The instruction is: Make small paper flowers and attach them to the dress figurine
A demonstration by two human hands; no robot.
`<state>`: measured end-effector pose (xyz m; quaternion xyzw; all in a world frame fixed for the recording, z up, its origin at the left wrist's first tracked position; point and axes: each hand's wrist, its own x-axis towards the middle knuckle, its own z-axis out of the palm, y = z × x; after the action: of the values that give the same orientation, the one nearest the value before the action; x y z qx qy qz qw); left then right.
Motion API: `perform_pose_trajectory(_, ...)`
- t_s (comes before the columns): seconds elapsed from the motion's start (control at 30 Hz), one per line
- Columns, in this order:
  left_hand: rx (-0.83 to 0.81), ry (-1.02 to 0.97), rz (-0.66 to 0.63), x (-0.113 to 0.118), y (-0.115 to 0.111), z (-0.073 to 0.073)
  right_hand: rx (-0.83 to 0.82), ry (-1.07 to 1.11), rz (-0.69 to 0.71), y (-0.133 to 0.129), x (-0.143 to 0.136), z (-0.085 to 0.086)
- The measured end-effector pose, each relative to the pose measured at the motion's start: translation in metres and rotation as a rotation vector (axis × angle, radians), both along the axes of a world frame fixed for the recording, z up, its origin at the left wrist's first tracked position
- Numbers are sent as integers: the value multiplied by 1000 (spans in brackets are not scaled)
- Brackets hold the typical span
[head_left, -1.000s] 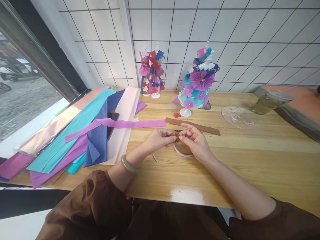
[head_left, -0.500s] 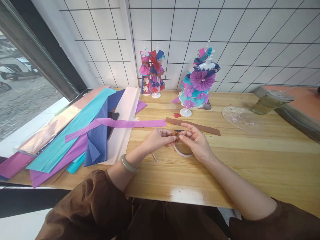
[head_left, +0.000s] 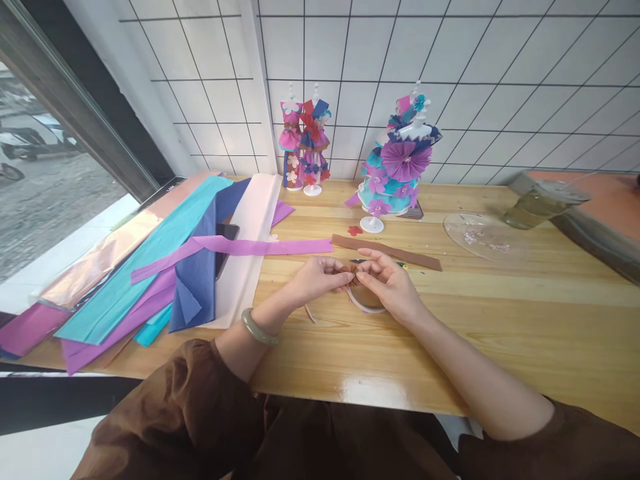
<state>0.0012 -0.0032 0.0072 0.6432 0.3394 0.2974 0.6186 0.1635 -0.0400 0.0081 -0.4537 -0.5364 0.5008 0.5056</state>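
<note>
My left hand (head_left: 320, 277) pinches a small gathered piece of brown crepe paper (head_left: 351, 271) between thumb and fingers. From the other side, my right hand (head_left: 393, 283) has its thumb and fingertips closed on the same pleated paper. Under the hands lies a white ring-shaped roll (head_left: 365, 308), which looks like tape and is partly covered. Just beyond my fingers a brown paper strip (head_left: 413, 257) lies flat, its left end meeting a long purple strip (head_left: 295, 247). A small yellow-green tip (head_left: 404, 265) pokes out behind my right hand; the rest of it is hidden.
Several crepe paper sheets (head_left: 135, 257) are piled at the left, with a dark phone (head_left: 225, 250) partly under them. Small forms in paper dresses (head_left: 406, 160) stand along the tiled wall. A clear plate (head_left: 475, 235) and a lidded cup (head_left: 543, 203) are at the right.
My right fingers have shifted slightly on the brown paper, and the yellow-green tip now shows beyond them. Otherwise both hands hold nearly the same place.
</note>
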Motion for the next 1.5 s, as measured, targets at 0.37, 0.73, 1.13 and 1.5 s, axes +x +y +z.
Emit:
perform_pose_trajectory(0.37,-16,4,5,-1,-1,3,50,-65,-48,-1,1,3)
perform_pose_trajectory(0.73,8,50,-29,0,-2,3,-6,-19,-30,-1,2,5)
perform_pose_trajectory(1.13,-205,-92,-86,-2,-2,10,-32,82,-73,4,6,-3)
perform_pose_trajectory(1.5,-180,-73,-79,-3,1,-2,-137,185,-104,2,4,2)
